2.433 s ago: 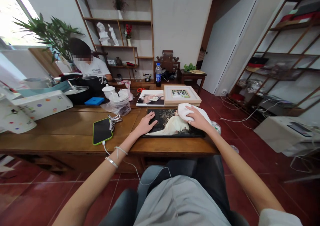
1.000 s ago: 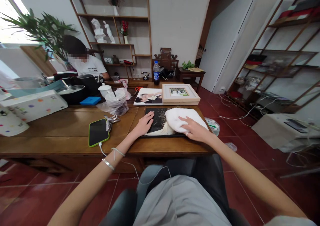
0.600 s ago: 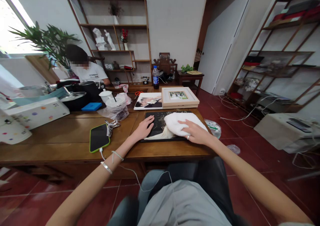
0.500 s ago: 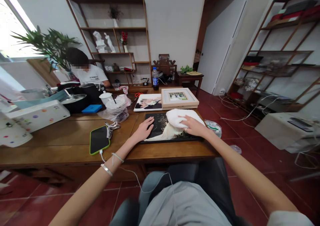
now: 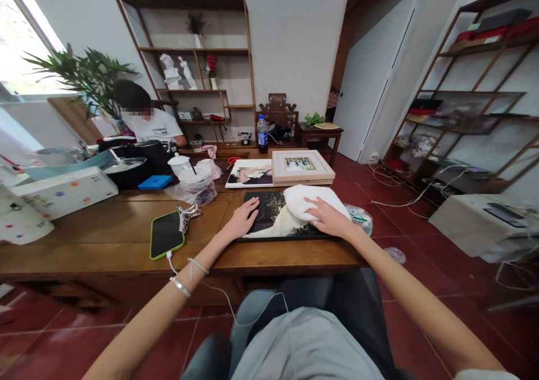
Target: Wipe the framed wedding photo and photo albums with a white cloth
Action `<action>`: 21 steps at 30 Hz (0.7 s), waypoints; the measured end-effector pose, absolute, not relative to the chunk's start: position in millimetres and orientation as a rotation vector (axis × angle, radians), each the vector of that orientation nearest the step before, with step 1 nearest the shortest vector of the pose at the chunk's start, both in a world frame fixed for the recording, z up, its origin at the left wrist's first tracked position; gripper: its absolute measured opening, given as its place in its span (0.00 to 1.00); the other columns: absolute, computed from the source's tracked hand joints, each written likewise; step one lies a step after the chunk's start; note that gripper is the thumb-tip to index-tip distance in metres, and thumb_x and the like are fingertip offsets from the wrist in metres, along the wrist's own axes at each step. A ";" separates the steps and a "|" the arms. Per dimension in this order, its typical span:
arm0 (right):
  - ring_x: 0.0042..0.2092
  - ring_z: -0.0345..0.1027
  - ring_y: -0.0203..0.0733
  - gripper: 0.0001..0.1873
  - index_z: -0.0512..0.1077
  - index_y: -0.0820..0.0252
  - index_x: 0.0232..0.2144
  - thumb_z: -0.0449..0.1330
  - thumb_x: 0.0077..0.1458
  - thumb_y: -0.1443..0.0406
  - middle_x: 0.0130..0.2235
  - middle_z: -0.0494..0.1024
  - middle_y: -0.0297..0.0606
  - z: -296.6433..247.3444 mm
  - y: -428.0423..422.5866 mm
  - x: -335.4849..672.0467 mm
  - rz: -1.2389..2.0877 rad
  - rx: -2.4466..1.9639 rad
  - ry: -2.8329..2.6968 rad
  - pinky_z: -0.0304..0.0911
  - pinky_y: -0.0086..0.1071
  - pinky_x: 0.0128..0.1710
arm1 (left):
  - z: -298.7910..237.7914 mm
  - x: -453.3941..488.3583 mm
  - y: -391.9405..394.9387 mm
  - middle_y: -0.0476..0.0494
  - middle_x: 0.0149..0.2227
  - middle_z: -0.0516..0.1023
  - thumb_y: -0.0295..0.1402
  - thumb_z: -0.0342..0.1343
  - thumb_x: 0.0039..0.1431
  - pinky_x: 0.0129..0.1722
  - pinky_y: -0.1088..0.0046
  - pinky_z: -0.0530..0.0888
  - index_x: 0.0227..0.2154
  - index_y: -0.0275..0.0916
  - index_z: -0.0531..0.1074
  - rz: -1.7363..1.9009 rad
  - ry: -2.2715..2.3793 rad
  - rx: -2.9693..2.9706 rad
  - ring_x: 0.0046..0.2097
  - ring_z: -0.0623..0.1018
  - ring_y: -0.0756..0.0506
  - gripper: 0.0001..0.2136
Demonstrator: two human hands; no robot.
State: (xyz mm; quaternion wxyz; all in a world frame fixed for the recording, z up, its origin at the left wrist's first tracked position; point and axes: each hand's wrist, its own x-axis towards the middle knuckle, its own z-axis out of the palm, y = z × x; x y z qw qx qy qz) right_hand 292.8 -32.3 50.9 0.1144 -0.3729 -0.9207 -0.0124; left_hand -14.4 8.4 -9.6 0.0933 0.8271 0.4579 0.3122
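A dark photo panel [image 5: 266, 211] with a pale, dress-like shape printed on it lies at the table's front edge. My left hand [image 5: 245, 218] rests on its left edge, fingers stretched out flat. Over the panel's right part, my right hand [image 5: 328, 216] grips a folded white cloth [image 5: 301, 197] and presses it against the surface. The cloth and hand hide much of the panel's right half. Just behind lie a framed picture [image 5: 303, 166] in a pale wooden frame and a white-edged photo print [image 5: 248, 173].
On the table's left are a phone [image 5: 167, 235] on a charging cable, a lidded cup [image 5: 196, 175] in a plastic bag, a blue box [image 5: 155, 182] and a black pan [image 5: 126, 172]. A bottle [image 5: 262, 134] stands behind the frames. Another person [image 5: 154, 124] sits at the far left.
My right hand and the white cloth have shifted slightly to the right over the panel. My left hand stays in place on the panel's left edge.
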 end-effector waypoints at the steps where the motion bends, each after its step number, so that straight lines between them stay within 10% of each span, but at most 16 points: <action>1: 0.63 0.46 0.48 0.19 0.72 0.61 0.41 0.52 0.46 0.74 0.55 0.67 0.47 51.9 -44.9 293.4 -0.017 -1.087 -2.701 0.39 0.50 0.61 | -9.9 -14.3 8.4 0.37 0.58 0.63 0.40 0.40 0.61 0.60 0.62 0.57 0.53 0.32 0.65 0.928 1.359 2.453 0.60 0.61 0.44 0.23; 21: 0.52 0.62 0.50 0.16 0.72 0.61 0.42 0.52 0.52 0.71 0.49 0.73 0.45 53.6 13.8 276.1 -0.062 -1.080 -2.665 0.56 0.47 0.53 | -12.1 -14.4 8.4 0.39 0.59 0.61 0.39 0.40 0.61 0.59 0.57 0.58 0.54 0.35 0.64 0.922 1.366 2.410 0.61 0.60 0.43 0.22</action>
